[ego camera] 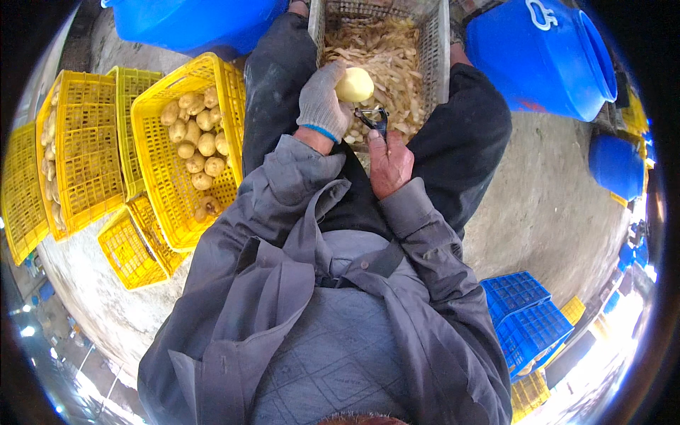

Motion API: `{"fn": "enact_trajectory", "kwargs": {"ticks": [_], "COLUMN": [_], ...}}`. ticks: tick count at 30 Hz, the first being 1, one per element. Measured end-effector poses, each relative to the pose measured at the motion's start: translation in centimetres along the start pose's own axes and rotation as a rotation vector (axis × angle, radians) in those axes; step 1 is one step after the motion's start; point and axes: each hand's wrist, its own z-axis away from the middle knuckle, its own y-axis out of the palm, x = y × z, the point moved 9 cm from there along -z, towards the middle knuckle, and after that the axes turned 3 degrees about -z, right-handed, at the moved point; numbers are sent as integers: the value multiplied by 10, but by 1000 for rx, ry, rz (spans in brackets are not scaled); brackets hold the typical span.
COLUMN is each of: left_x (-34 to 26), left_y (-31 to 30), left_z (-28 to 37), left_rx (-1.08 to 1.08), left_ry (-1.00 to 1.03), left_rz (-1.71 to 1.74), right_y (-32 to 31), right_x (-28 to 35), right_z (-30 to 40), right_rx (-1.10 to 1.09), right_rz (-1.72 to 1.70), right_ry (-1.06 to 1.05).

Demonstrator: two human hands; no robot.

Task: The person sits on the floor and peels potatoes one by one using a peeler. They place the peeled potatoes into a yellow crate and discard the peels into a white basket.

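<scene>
My left hand (325, 101), in a grey knitted glove with a blue cuff edge, holds a peeled, pale yellow potato (355, 85). Bare, my right hand (391, 163) grips a Y-shaped peeler (375, 118) with a dark handle. The peeler's head points at the gloved hand, just below the potato. Beneath both hands, between my knees, stands a grey plastic crate (434, 64) holding a heap of potato peelings (390, 56). Part of the crate's near end is hidden by my hands.
To my left, a tilted yellow crate (159, 154) holds unpeeled potatoes (199, 125). More yellow crates (87, 154) stand beyond it. Blue plastic barrels (531, 58) lie ahead on both sides, one at the upper left (196, 21). Blue crates (531, 324) are stacked at the lower right.
</scene>
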Motion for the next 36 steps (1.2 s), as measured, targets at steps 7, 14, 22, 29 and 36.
{"fn": "enact_trajectory", "kwargs": {"ticks": [7, 14, 22, 29, 36], "left_x": [34, 27, 18, -14, -31], "left_y": [12, 8, -8, 10, 12], "left_z": [9, 8, -3, 8, 13], "left_rx": [-25, -58, -157, 39, 13], "left_ry": [-348, -255, -130, -19, -71], "left_rz": [233, 180, 146, -24, 71], "right_y": [-3, -9, -8, -11, -11], "right_x": [4, 30, 10, 37, -3], "right_z": [-11, -25, -4, -32, -8], "right_rx": [-11, -80, -41, 100, 143], "right_rz": [-50, 26, 16, 67, 156], "right_ry": [4, -127, -146, -298, -317]}}
